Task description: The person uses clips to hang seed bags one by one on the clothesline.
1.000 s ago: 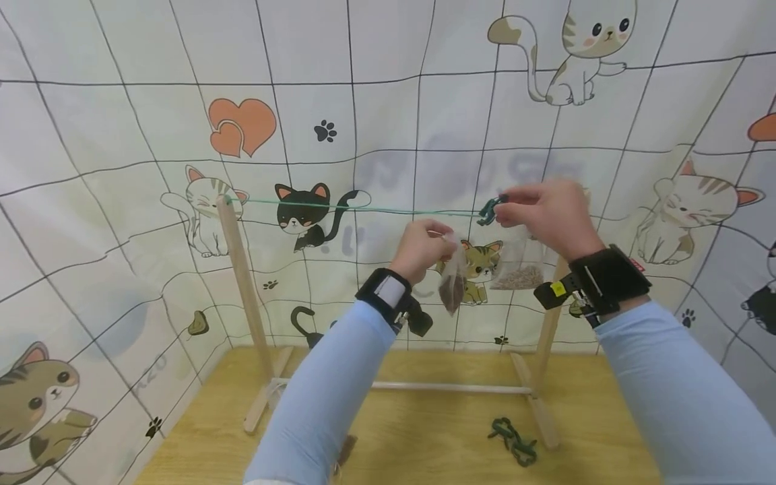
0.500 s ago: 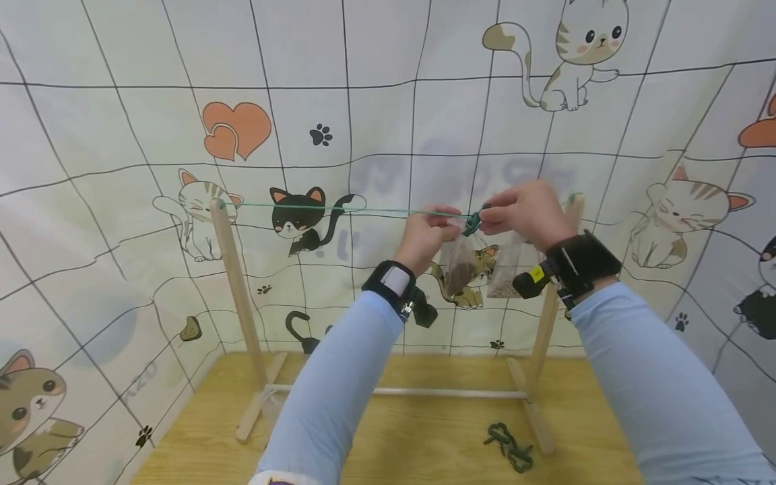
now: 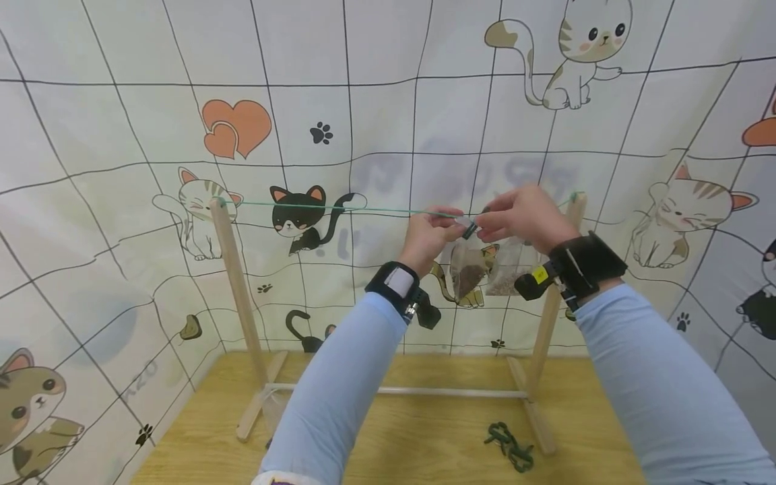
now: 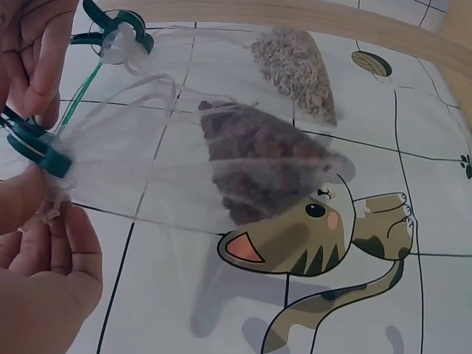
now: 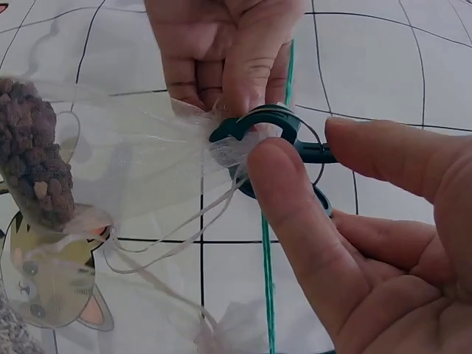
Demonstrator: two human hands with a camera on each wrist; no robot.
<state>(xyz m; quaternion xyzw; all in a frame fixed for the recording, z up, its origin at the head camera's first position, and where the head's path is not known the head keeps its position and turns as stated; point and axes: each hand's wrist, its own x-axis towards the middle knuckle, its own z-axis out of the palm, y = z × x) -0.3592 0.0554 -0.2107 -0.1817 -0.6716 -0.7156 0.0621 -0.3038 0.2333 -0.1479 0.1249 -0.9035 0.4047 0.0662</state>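
My left hand (image 3: pixel 427 236) pinches the gathered neck of a sheer drawstring bag (image 5: pixel 140 166) against the green cord (image 5: pixel 268 295). Dark, lumpy pieces fill the bag's bottom; it hangs below the cord. In the right wrist view a dark green spring clip (image 5: pixel 284 122) sits over the bag's neck and the cord. My right hand (image 3: pixel 524 215) holds this clip by its handles, thumb and fingers close around it. Beside it, in the left wrist view, a second green clip (image 4: pixel 122 33) holds another sheer bag (image 4: pixel 299 74) with pale grains.
The cord runs between two wooden posts (image 3: pixel 239 289) joined below by a white rod (image 3: pixel 448 391). Several loose green clips (image 3: pixel 509 446) lie on the wooden table (image 3: pixel 424 444) at right. Another sheer bag (image 3: pixel 275 407) is partly hidden behind the left sleeve (image 3: pixel 339 377).
The left hand has lifted the bag with dark pieces up to the cord. The right hand has moved left with the clip, which now sits at the bag's neck.
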